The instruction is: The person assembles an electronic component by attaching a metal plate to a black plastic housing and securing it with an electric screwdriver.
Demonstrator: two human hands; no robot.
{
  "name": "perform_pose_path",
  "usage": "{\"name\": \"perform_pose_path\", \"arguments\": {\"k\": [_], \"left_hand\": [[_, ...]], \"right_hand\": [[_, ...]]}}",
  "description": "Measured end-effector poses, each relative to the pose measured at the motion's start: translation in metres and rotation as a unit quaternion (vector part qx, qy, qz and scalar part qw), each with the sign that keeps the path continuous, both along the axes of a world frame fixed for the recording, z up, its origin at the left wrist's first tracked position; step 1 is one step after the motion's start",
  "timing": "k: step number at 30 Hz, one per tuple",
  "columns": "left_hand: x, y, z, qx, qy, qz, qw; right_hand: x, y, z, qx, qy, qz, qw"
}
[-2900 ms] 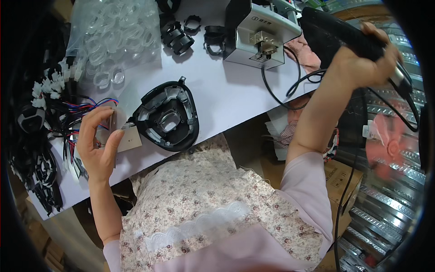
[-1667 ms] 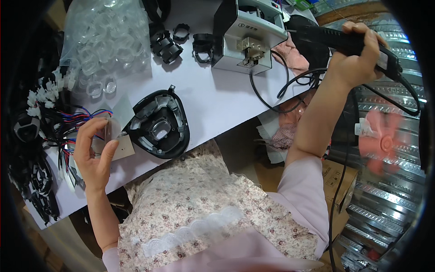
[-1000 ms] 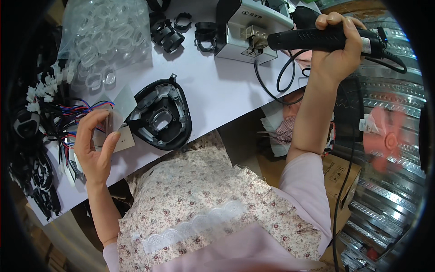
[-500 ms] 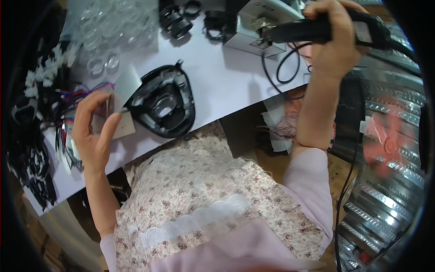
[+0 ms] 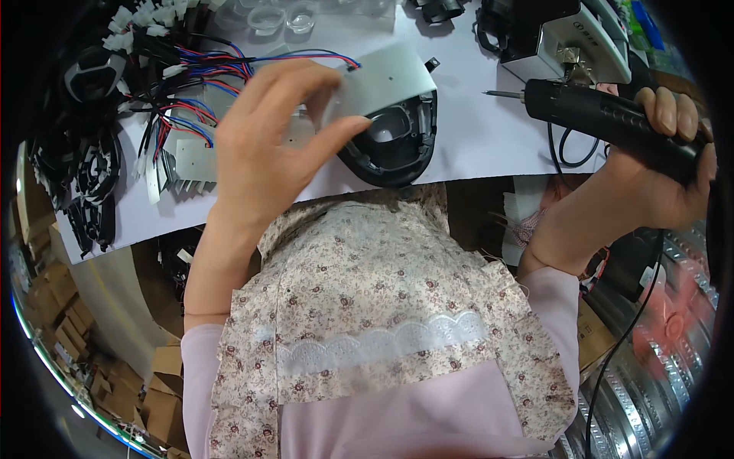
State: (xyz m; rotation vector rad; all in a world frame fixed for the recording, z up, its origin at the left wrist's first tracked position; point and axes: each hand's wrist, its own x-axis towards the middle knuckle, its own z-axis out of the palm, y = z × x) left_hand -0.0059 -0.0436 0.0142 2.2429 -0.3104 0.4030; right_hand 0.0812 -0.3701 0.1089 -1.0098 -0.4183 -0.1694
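Observation:
My left hand (image 5: 267, 145) pinches a flat silver metal plate (image 5: 382, 73) with red, blue and black wires (image 5: 252, 60) attached, holding it over a black oval plastic housing (image 5: 397, 145) on the white table (image 5: 482, 138). My right hand (image 5: 665, 161) grips a black electric screwdriver (image 5: 604, 122) by its body; its thin bit points left, just right of the housing and apart from it. A black cable hangs from the tool.
A grey and white box-shaped device (image 5: 566, 38) stands at the back right. Wired plates and white connectors (image 5: 176, 145) lie at the left with black parts (image 5: 88, 199) beside them. Clear plastic rings (image 5: 283, 15) lie at the back. Cardboard boxes (image 5: 53, 321) sit on the floor at the left.
My right hand has brought the screwdriver down from beside the table toward the housing. My left hand has lifted the metal plate from the table edge up over the housing.

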Motion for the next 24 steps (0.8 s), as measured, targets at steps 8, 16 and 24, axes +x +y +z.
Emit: {"name": "perform_pose_path", "arguments": {"k": [8,16,24], "left_hand": [[0.014,0.006,-0.013,0.048,-0.002,0.072,0.996],[0.007,-0.008,-0.025,0.087,0.005,-0.006,0.996],[0.012,0.002,-0.013,0.108,0.014,0.029,0.994]], "right_hand": [[-0.005,0.018,-0.012,0.051,-0.02,0.043,0.998],[-0.005,0.033,-0.021,0.05,-0.021,0.072,0.996],[0.007,0.014,-0.034,0.048,-0.022,0.092,0.994]]}}
